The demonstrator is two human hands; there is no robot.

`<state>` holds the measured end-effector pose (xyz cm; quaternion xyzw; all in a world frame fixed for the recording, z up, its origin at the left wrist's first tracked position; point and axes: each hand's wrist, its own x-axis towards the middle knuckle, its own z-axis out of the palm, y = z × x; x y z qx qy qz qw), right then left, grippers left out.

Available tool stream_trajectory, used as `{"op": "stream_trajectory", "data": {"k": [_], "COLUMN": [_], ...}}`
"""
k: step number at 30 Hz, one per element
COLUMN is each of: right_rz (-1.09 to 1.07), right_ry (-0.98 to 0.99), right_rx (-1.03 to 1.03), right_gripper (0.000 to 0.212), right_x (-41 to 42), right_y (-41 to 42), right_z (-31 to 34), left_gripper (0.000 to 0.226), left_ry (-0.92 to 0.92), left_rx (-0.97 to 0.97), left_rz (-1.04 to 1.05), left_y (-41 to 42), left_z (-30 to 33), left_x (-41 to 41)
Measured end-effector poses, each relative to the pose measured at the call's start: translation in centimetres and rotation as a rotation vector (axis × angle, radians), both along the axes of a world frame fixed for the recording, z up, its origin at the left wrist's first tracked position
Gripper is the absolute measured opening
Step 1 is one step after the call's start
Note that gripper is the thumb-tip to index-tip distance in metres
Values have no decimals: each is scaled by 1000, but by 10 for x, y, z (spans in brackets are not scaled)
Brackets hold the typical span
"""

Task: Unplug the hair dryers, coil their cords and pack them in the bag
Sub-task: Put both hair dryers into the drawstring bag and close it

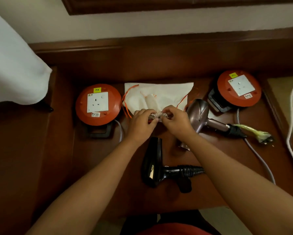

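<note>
We see the dark wooden desk [159, 65] carrying everything. Two orange cord reels flank it, the left reel [98, 104] and the right reel [239, 88], both with empty sockets. Between them lies the white drawstring bag [157, 95]. The black hair dryer [153, 165] rests nearest us, the bronze hair dryer [200, 114] just right of the bag. Our left hand [141, 123] and right hand [175, 119] each keep a narrow grip, pinching the bag's gathered mouth.

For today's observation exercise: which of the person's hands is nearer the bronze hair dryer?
Right. The right hand is just beside the bronze hair dryer; the left hand is farther away, beyond it.
</note>
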<state>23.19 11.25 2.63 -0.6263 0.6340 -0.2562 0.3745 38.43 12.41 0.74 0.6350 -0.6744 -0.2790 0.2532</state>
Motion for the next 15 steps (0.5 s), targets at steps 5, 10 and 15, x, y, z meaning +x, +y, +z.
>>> {"op": "stream_trajectory", "data": {"k": [5, 10, 15], "right_rz": [-16, 111, 258], "right_ry": [-10, 100, 317], "right_rx": [-110, -131, -301], "right_gripper": [12, 21, 23], "right_x": [-9, -27, -42], "right_y": [24, 43, 47], "right_z": [49, 97, 128], "left_gripper": [27, 17, 14], "left_ry": [-3, 7, 2], "left_rx": [-41, -162, -267], "left_rz": [-87, -167, -240], "left_y": [8, 21, 35], "left_z": [49, 93, 129], "left_x": [-9, -15, -28]}}
